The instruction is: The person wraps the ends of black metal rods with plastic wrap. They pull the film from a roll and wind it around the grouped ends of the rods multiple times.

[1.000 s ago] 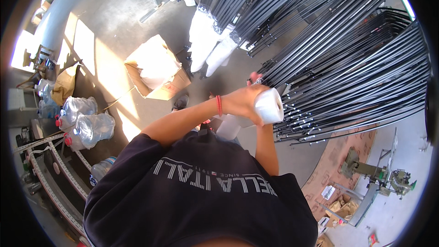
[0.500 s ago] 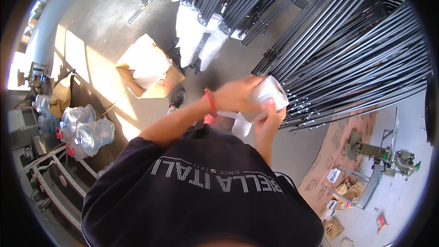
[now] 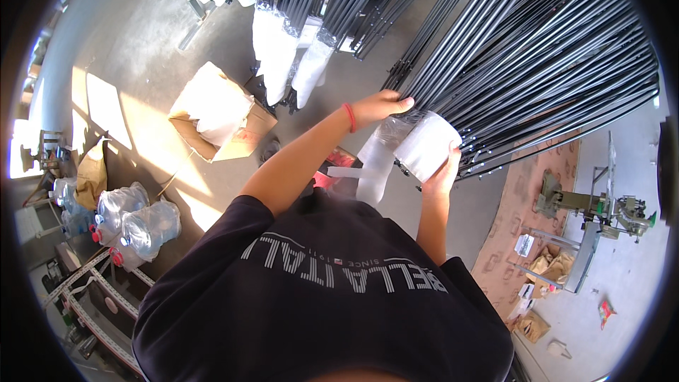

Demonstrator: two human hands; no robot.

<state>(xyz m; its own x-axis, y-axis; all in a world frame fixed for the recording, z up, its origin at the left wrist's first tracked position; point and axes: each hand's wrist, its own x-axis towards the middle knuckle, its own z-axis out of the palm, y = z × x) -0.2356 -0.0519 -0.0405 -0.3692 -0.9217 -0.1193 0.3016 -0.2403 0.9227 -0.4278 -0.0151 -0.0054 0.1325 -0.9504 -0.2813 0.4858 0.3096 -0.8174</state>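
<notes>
My right hand (image 3: 444,172) is closed on a roll of plastic wrap (image 3: 428,147), whitish and slightly shiny, its thumb near the end of the roll. Loose clear film lies between the roll and the rod ends beside it. My left hand (image 3: 384,107) is closed at the near ends of a thick bundle of black rods (image 3: 488,64), thumb stretched over them and fingers curled out of sight. Below the hands hangs a strip of white wrapping (image 3: 375,173). The rods fan out toward the far right.
Other rod bundles with white-wrapped ends (image 3: 279,49) stand ahead. An opened cardboard box (image 3: 244,138) with white material sits on the floor at left. Large clear bottles (image 3: 148,223) and a metal frame (image 3: 102,297) are further left. A green machine (image 3: 601,205) stands at right beside cardboard (image 3: 495,240).
My left hand has gone from beside the roll to the rod ends. The roll has tilted and moved slightly right and down with my right hand, and clear film shows next to it.
</notes>
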